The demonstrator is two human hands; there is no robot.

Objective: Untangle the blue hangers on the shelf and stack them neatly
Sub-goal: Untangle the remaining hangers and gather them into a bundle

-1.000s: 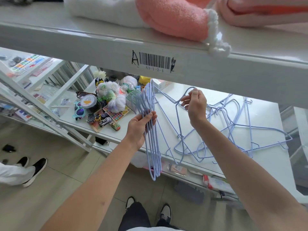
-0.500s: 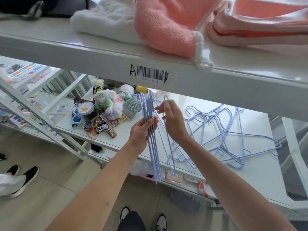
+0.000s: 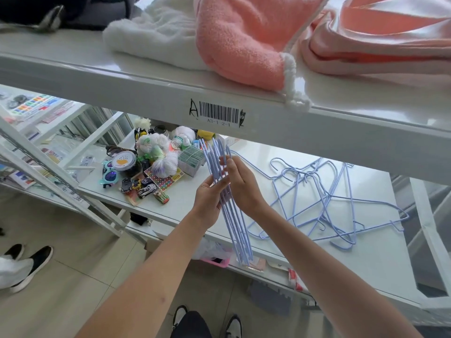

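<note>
Head view: a bunch of blue hangers (image 3: 228, 203) held edge-on over the front of the shelf (image 3: 317, 259), hooks up, bottoms hanging down past the shelf edge. Left hand (image 3: 208, 201) closed around the bunch from the left side, thumb in front, fingers behind. Right hand (image 3: 240, 189) pressed on the other side, grip pinched on the hanger nearest to it, likely pushing that one in with the rest. More blue hangers, the tangled pile (image 3: 329, 206), lying flat on the shelf to the right, hooks and arms crossed over each other, well apart from the held bunch. A heap of small toys (image 3: 146, 172) at the left end of the same shelf, close to the left hand. Pink and white towels (image 3: 239, 40) up on the higher shelf. To do this step well: keep the left grip firm but not too tight, slide the new hanger in flat, line all the hooks up the same way, tap the bottoms even. Watch out for hooks catching on each other, and for a bump into the toys. Still a good pile left to pull apart, so likely about halfway done.
</note>
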